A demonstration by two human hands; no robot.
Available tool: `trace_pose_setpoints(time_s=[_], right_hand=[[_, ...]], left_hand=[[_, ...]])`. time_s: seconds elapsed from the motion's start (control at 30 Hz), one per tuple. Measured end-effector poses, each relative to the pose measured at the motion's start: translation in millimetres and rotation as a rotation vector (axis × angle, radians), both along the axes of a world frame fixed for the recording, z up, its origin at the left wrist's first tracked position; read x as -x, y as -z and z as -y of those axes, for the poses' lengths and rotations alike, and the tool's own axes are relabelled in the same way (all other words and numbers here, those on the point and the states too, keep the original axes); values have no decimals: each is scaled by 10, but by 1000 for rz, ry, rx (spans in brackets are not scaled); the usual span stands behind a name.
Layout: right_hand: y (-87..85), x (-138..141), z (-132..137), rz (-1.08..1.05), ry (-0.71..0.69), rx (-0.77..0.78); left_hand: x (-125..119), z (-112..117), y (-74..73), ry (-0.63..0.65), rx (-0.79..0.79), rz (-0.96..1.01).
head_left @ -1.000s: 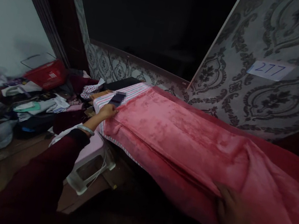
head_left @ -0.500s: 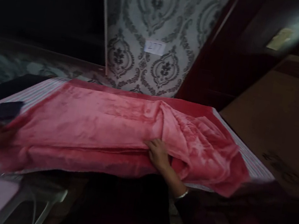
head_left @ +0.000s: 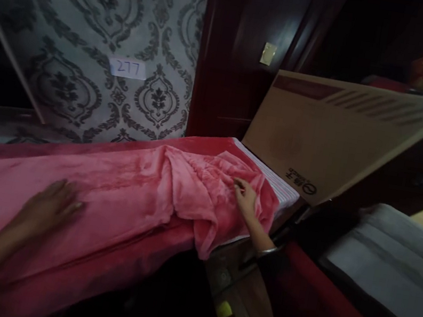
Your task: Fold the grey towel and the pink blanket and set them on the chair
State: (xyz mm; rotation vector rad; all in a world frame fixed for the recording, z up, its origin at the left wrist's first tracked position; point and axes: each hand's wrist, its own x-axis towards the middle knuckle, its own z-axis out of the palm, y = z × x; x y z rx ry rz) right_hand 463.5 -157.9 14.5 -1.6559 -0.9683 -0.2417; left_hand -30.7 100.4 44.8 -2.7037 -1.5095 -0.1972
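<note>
A pink plush blanket (head_left: 117,186) lies along a table, folded over lengthwise with its far right part bunched. My left hand (head_left: 46,209) rests flat on the blanket's smooth part, fingers stretched out. My right hand (head_left: 245,199) is at the bunched right part, its fingers loosely curled and a gap showing between thumb and forefinger. No fabric is visibly pinched in it. Under the blanket, a striped cloth (head_left: 273,178) shows at the table's right end.
A large cardboard box panel (head_left: 298,124) leans beyond the table's right end. Grey folded fabric (head_left: 392,264) lies at right. Behind the table are a patterned wall with a paper label (head_left: 128,69) and a dark red door (head_left: 238,49). Something yellow (head_left: 224,310) is below the table.
My view has swung right. My left hand has left the blanket's left end and now lies flat on its top. My right hand has moved from the front fold to the bunched right part.
</note>
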Motion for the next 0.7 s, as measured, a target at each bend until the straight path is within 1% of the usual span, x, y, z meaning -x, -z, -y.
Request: trace_pose_setpoints(time_s=[0.07, 0.13, 0.2, 0.27, 0.37, 0.43, 0.5, 0.6, 0.63, 0.7], right_hand=[[34, -452, 151, -128, 224, 15], [70, -792, 286, -236, 386, 65], [112, -1009, 369, -311, 445, 129], [164, -1118, 389, -355, 428, 175], [231, -1152, 337, -373, 350, 227], [235, -1129, 283, -365, 314, 252], [185, -1079, 224, -341, 302, 251], [3, -915, 106, -278, 296, 199], [-82, -821, 51, -249, 280, 174], [-275, -553, -89, -164, 203, 119]], left_hand=[[-429, 41, -13, 38, 24, -37], [-725, 131, 15, 66, 5, -33], [-883, 216, 106, 89, -57, -18], [-935, 261, 224, 92, -127, -2], [-914, 255, 341, 92, -178, 21], [-891, 230, 355, 95, -183, 30], [-880, 209, 342, 97, -183, 34], [-878, 202, 322, 100, -178, 36], [-878, 204, 320, 101, -175, 38], [-878, 209, 319, 101, -165, 49]])
